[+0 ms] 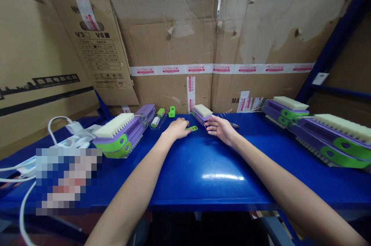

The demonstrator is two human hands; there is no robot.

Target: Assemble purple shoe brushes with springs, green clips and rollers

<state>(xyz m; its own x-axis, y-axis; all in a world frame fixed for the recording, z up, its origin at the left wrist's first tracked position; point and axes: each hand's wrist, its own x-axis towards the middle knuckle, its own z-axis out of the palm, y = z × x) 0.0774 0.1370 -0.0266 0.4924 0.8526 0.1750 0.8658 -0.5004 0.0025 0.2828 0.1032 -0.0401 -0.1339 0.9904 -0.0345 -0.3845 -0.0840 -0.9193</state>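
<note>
My left hand point(177, 127) rests knuckles-up on the blue table point(203, 161), fingers curled over a small green plastic piece point(192, 128) that sticks out from under them. My right hand point(219, 127) lies beside it with fingers apart, its fingertips touching the near end of a small purple brush with cream bristles point(201, 113). Thin metal springs point(224, 114) lie just behind the right hand.
A purple and green brush unit point(123, 134) lies at the left, with small green and white parts point(164, 115) behind it. More purple brush units point(315, 130) are stacked at the right. Cardboard boxes point(174, 37) wall the back. White cables point(55, 134) lie at the far left.
</note>
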